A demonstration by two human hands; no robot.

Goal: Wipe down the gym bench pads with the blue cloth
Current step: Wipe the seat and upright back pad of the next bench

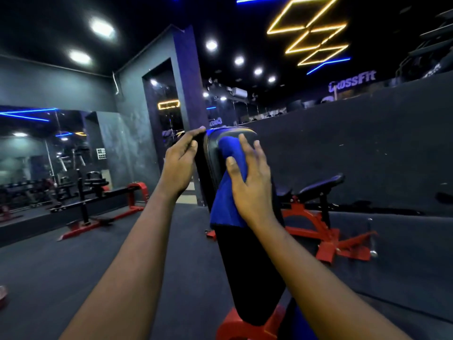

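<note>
Your left hand (pixel 182 163) is clenched round the upper left edge of the black padded bench backrest (pixel 245 266), fingers curled over its rim near the top corner. The backrest stands steeply inclined in front of you, and its lower end meets a red steel frame (pixel 235 325).

Your right hand (pixel 250 185) lies flat on the blue cloth (pixel 228 200), fingers spread and fairly straight, pressing it against the face of the backrest. The cloth is on the upper half of the pad. It is bunched up between your thumb and fingers, and its lower edge hangs straight across the black upholstery.

Behind the backrest, to the right, a second black-padded incline bench on a red frame (pixel 318 190) stands on the dark rubber floor (pixel 73 278). A large wall mirror (pixel 36 148) fills the left side, and yellow diamond-shaped neon lights (pixel 311 28) glow on the ceiling.
</note>
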